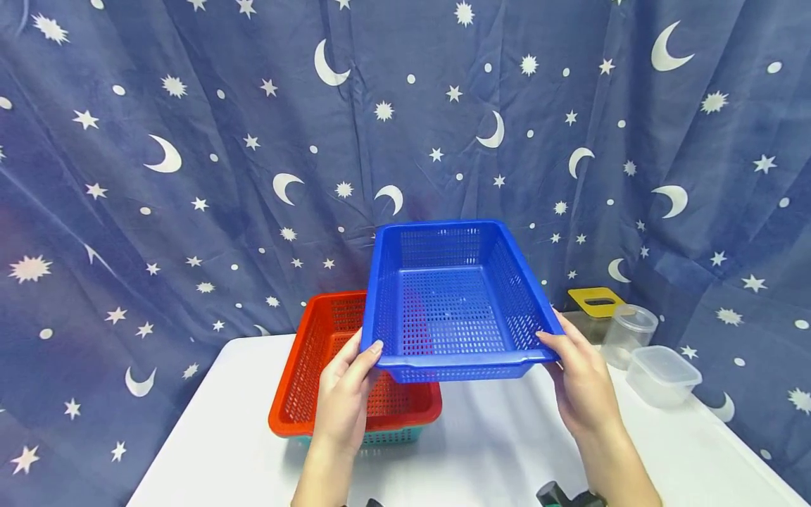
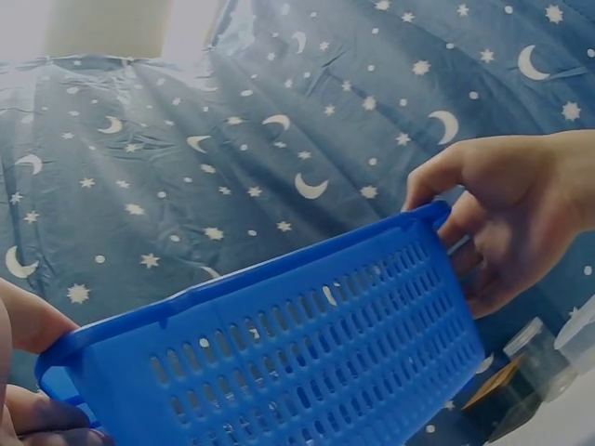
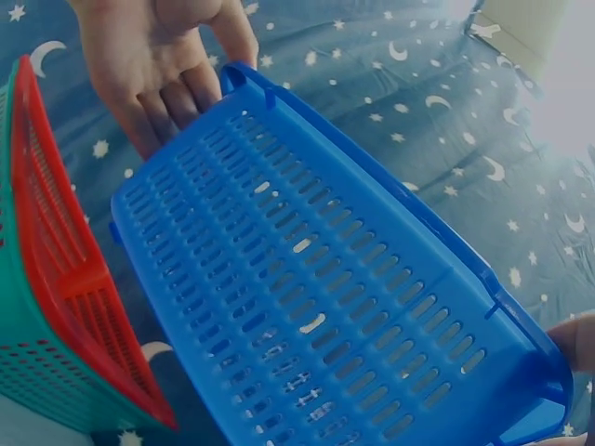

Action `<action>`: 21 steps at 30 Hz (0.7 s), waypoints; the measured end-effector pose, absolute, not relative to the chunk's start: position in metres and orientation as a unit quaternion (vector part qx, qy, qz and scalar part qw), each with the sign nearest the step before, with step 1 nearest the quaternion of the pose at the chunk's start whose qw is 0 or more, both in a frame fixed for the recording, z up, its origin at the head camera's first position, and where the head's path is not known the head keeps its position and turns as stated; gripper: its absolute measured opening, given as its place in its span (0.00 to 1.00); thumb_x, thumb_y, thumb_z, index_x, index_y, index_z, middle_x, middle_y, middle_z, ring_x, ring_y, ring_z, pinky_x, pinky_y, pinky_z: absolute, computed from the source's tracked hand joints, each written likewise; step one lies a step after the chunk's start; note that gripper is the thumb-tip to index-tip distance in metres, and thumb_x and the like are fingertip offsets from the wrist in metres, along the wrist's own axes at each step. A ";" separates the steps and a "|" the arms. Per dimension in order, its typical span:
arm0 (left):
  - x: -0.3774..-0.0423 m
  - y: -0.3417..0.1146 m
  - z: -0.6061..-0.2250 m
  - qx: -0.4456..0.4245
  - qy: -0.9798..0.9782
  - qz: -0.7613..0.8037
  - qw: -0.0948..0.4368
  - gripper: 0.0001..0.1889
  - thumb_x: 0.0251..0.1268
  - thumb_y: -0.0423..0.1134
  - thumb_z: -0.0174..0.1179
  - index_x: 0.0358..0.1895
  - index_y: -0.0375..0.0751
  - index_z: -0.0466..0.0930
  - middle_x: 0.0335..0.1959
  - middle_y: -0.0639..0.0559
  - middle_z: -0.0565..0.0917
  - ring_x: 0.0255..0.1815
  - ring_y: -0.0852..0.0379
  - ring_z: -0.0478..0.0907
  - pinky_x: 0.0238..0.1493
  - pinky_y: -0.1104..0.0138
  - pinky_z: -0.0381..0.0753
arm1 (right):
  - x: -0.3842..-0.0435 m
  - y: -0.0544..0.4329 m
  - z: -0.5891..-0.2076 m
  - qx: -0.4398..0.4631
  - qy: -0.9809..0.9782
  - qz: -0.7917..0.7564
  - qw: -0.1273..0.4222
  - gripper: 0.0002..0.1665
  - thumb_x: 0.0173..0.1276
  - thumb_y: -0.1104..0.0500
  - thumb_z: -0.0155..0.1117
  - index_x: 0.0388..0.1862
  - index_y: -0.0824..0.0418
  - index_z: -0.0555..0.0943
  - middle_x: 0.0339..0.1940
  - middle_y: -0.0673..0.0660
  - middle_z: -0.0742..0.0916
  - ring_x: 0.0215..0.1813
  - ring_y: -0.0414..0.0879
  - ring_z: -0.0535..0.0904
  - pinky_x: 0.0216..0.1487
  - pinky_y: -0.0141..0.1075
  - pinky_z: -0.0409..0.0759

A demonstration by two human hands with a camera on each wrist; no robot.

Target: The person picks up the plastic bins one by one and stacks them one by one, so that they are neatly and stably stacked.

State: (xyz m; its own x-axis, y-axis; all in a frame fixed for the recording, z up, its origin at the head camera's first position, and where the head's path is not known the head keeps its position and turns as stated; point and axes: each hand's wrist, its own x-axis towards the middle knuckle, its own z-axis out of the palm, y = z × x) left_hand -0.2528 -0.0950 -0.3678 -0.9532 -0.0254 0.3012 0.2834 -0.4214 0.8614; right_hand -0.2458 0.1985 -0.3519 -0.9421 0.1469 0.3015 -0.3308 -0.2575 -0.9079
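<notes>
Both hands hold up a blue plastic basket (image 1: 450, 303), tilted so that its perforated inside faces me in the head view. My left hand (image 1: 346, 387) grips the near left corner, thumb on the rim and fingers under it. At the near right corner my right hand (image 1: 579, 373) pinches the rim the same way. Behind the left hand, a red basket (image 1: 298, 380) sits nested in a green basket (image 1: 393, 436) on the table. The blue basket overlaps part of the red one in the head view. Its slotted outer wall (image 2: 307, 334) shows in the left wrist view.
On the white table (image 1: 234, 422), at the right, stand a clear round container (image 1: 629, 331), a clear rectangular tub (image 1: 662, 374) and a dark box with a yellow lid (image 1: 595, 301). A dark blue curtain (image 1: 222, 162) with moons and stars hangs behind the table.
</notes>
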 end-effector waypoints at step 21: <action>-0.252 -0.125 -0.360 -0.129 -0.536 -0.828 0.106 0.24 0.77 0.29 0.53 0.72 0.23 0.66 0.63 0.36 0.79 0.61 0.46 0.80 0.70 0.56 0.71 | -0.247 0.174 -0.360 0.126 -0.552 0.813 0.137 0.26 0.83 0.64 0.48 0.74 0.74 0.62 0.65 0.64 0.78 0.62 0.51 0.80 0.65 0.37 0.76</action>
